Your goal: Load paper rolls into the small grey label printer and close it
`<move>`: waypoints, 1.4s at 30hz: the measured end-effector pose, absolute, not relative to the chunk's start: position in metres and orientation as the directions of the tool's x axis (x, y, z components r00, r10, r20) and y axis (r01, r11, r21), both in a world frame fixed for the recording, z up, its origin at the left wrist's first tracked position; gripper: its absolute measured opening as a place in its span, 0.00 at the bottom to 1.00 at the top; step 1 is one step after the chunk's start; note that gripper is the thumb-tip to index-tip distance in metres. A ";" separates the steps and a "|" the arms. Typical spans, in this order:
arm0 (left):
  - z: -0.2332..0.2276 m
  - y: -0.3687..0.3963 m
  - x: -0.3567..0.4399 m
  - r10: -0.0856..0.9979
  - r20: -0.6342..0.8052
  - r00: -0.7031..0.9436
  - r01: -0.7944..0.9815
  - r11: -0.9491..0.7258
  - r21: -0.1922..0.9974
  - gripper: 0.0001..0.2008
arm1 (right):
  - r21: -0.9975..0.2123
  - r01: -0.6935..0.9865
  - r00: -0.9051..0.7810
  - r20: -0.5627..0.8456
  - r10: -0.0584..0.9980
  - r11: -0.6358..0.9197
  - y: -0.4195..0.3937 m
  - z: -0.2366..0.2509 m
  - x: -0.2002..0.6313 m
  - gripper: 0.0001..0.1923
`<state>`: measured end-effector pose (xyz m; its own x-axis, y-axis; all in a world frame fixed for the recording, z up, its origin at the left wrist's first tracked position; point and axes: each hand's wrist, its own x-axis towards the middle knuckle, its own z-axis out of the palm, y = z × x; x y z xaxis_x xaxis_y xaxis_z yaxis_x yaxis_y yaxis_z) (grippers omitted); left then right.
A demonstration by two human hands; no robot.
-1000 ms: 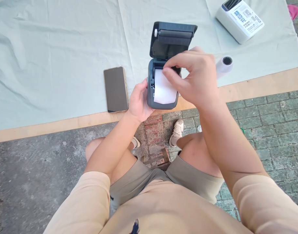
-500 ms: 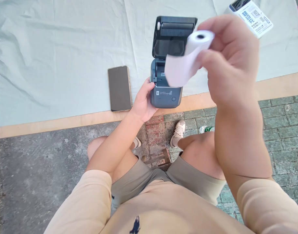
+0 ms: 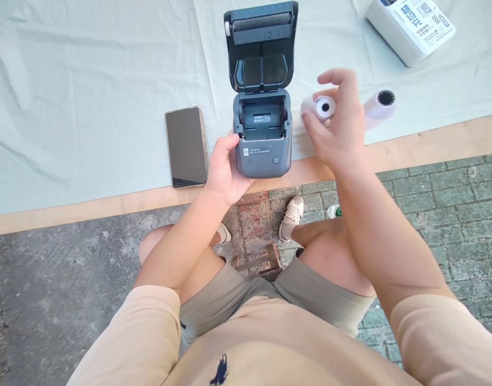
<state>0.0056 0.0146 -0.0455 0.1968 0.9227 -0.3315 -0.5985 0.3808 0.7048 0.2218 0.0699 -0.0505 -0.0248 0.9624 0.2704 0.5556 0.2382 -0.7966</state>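
A dark blue-grey label printer point(image 3: 263, 155) stands near the table's front edge with its lid point(image 3: 262, 48) raised and a bare paper bay facing me. My left hand point(image 3: 225, 166) grips the printer's lower left side, thumb on the front corner. To the printer's right, my right hand point(image 3: 340, 120) has a small white paper roll point(image 3: 324, 106) between thumb and fingers, index finger lifted away. Whether the roll rests on the cloth I cannot tell. Just beyond that hand is a second white roll point(image 3: 380, 104) with a dark core, partly hidden by the hand.
A smartphone point(image 3: 186, 147) with a dark screen lies left of the printer. At the back right is a white box point(image 3: 415, 32) with printed labels. Pale cloth point(image 3: 88, 107) covers the table, whose wooden edge point(image 3: 439, 131) shows in front. A bottle point(image 3: 335, 210) is below, by my leg.
My right hand has moved down with the paper roll, from in front of the printer to its right side. The open bay and the second roll have come into sight.
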 end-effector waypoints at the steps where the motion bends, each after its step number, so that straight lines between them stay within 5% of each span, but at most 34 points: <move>1: -0.045 0.015 0.006 0.924 -0.332 0.192 -0.590 0.379 0.713 0.18 | -0.771 0.596 -0.058 0.237 0.970 0.224 0.069 -0.048 0.222 0.23; 4: -0.045 0.015 0.006 0.924 -0.332 0.187 -0.573 0.378 0.728 0.18 | -0.727 0.644 -0.114 0.215 0.970 0.237 0.063 -0.040 0.224 0.24; 8: -0.045 0.015 0.007 0.926 -0.336 0.175 -0.572 0.373 0.731 0.21 | -0.585 0.634 -0.051 0.621 0.782 0.506 0.049 -0.029 0.245 0.17; 10: -0.044 0.015 0.008 0.921 -0.350 0.169 -0.576 0.380 0.723 0.20 | -0.527 0.675 0.079 0.747 0.661 0.516 0.045 -0.028 0.262 0.10; 12: -0.043 0.015 0.009 0.918 -0.360 0.165 -0.581 0.385 0.717 0.20 | -0.539 0.725 0.179 0.749 0.638 0.429 0.047 -0.033 0.278 0.15; 15: -0.042 0.015 0.010 0.924 -0.349 0.157 -0.591 0.371 0.716 0.20 | -0.614 0.751 0.258 0.611 0.749 0.243 0.058 -0.051 0.293 0.31; 17: -0.042 0.016 0.010 0.927 -0.338 0.162 -0.596 0.365 0.715 0.18 | -0.696 0.704 0.348 0.508 0.788 0.138 0.067 -0.065 0.296 0.32; 22: -0.041 0.015 0.010 0.924 -0.344 0.163 -0.598 0.370 0.710 0.17 | -0.800 0.475 0.442 0.578 0.687 0.367 0.093 -0.086 0.302 0.30; 27: -0.041 0.014 0.009 0.924 -0.338 0.179 -0.601 0.375 0.706 0.18 | -0.885 0.190 0.309 0.464 0.830 0.424 0.109 -0.077 0.297 0.27; 32: -0.044 0.015 0.009 0.926 -0.331 0.178 -0.610 0.368 0.702 0.17 | -0.959 0.095 0.116 0.277 0.954 0.267 0.084 -0.033 0.244 0.31; 34: -0.045 0.014 0.009 0.925 -0.330 0.185 -0.612 0.372 0.698 0.16 | -0.928 0.039 0.084 0.372 0.924 0.370 0.067 -0.010 0.215 0.25; 37: -0.045 0.012 0.010 0.930 -0.318 0.184 -0.617 0.361 0.699 0.15 | -0.770 0.331 -0.151 0.527 0.836 0.545 0.047 0.016 0.181 0.17; 39: -0.044 0.010 0.011 0.936 -0.313 0.159 -0.613 0.342 0.712 0.14 | -0.632 0.569 -0.297 0.438 0.849 0.526 0.041 0.024 0.171 0.17; 42: -0.046 0.007 0.014 0.946 -0.302 0.116 -0.603 0.308 0.736 0.15 | -0.520 0.699 -0.365 0.333 0.870 0.492 0.042 0.025 0.172 0.19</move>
<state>0.0142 0.0071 -0.0457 0.1157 0.9464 -0.3015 -0.6026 0.3082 0.7361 0.1722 0.0423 0.0245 -0.3646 0.8696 0.3329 0.6987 0.4918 -0.5196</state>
